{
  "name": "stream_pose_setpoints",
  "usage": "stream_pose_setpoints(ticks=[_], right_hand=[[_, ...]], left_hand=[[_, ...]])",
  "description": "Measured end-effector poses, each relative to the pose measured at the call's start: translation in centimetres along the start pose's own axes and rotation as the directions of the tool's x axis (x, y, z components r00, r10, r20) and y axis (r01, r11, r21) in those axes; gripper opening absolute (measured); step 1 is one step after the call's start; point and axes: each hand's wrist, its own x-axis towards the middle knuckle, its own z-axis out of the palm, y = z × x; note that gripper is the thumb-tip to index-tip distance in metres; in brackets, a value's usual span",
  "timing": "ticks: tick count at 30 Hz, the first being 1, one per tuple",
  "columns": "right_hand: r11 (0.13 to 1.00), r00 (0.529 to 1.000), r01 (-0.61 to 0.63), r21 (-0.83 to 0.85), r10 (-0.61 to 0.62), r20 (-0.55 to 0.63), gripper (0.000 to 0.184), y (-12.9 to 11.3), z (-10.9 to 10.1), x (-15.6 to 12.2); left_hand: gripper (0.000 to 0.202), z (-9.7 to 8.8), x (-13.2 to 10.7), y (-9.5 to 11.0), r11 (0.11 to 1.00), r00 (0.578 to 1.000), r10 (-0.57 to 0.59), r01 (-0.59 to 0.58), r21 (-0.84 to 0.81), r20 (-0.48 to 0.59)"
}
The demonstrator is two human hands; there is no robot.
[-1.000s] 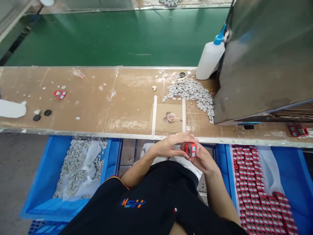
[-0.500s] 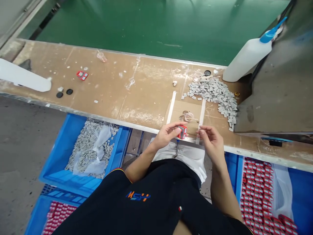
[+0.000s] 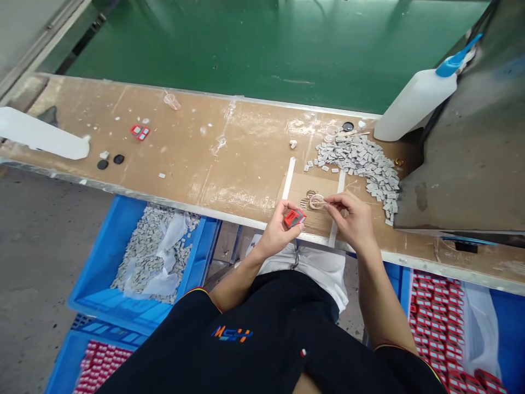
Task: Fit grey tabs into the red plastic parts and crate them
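My left hand is closed on a small red and grey plastic casing, held at the bench's front edge with a recess facing up. To its right, my right hand pinches the end of a thin stick. The stick's other end reaches into a small clear round cup. That cup stands on a cardboard sheet taped to the bench, beside some brown stains. Behind my right hand lies a heap of small grey tiles.
A white squeeze bottle with a blue nozzle leans at the right beside a metal box. Another white bottle lies left. Below the bench are a blue crate of grey tiles and crates of red pieces.
My right hand has moved forward from the bench edge and taken hold of the stick in the cup. My left hand has turned the red casing so its recess shows.
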Motion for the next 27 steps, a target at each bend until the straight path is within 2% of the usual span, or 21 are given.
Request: stream_pose_setpoints(ticks=[3,5,10,14,16,19,22,27], right_hand=[[1.0,0.999,0.017,0.022,-0.018,0.039,0.018,0.1,0.2,0.2],[0.999,1.0,0.007,0.04,-0.007,0.009,0.018,0.1,0.2,0.2],[0.994,0.983,-0.039,0.106,0.057,-0.177,0.014,0.4,0.9,0.1],[0.933,0.959,-0.142,0.329,0.212,-0.188,0.015,1.4,1.8,-0.4],[0.883,0.933,-0.188,0.43,0.297,-0.202,0.02,1.8,2.2,-0.7],[0.846,0.897,-0.211,0.489,0.367,-0.248,0.03,1.8,2.3,-1.1],[0.85,0.887,-0.188,0.493,0.363,-0.287,0.031,0.6,1.6,-1.9],[0.9,0.93,-0.099,0.424,0.235,-0.282,0.016,-1.6,0.6,-3.7]], left_hand=[[0.043,-0.1,0.4,-0.6,0.998,0.997,-0.048,0.05,-0.035,0.058],[0.05,-0.1,0.7,-1.1,0.998,0.993,-0.062,0.063,-0.007,0.103],[0.052,-0.7,1.2,-2.5,0.975,0.989,0.05,-0.079,0.207,0.143],[0.061,-1.6,1.4,-3.2,0.975,0.972,0.046,-0.094,0.202,0.231],[0.064,-1.8,1.5,-3.1,0.973,0.972,0.045,-0.094,0.209,0.231],[0.06,-1.8,1.6,-2.7,0.963,0.977,0.04,-0.093,0.254,0.207],[0.052,-1.5,1.7,-2.3,0.953,0.98,0.023,-0.081,0.293,0.197],[0.041,-1.3,1.9,-2.2,0.935,0.973,0.06,-0.132,0.33,0.221]])
